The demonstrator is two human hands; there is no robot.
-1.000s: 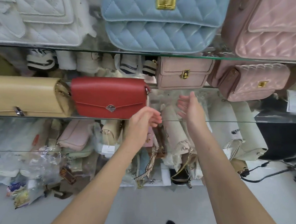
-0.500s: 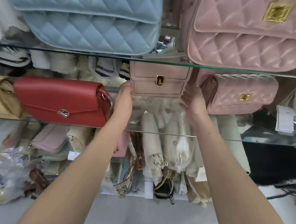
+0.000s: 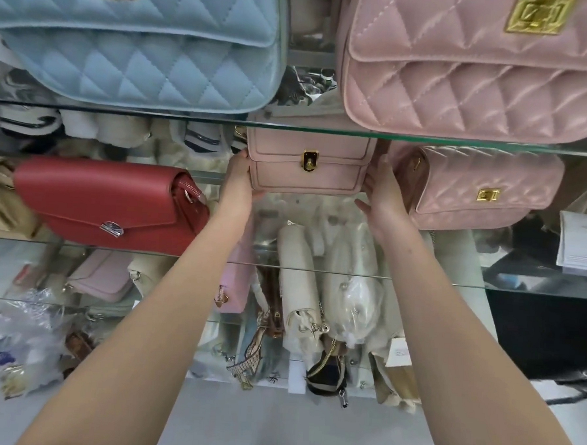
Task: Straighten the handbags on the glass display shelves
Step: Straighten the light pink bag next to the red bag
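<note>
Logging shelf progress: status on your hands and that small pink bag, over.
Left hand grips small pink bag at its left end. Right hand pressed flat on its right end. Quilted pink bag crowds that side.
</note>
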